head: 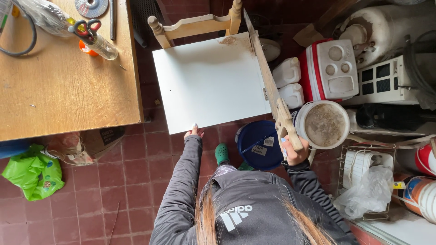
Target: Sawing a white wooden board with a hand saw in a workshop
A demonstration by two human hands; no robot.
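The white board [209,81] lay across a wooden chair [195,22]. The left hand [194,132] pressed flat on the board's near edge; the right hand [293,152] clamped the saw [268,81] along the board's right edge.

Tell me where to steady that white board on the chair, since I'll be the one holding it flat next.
Probably the near edge of the white board, from the person's side, as the left hand does now. That edge overhangs the wooden chair and is bare, well away from the handsaw that the right hand runs along the right edge.
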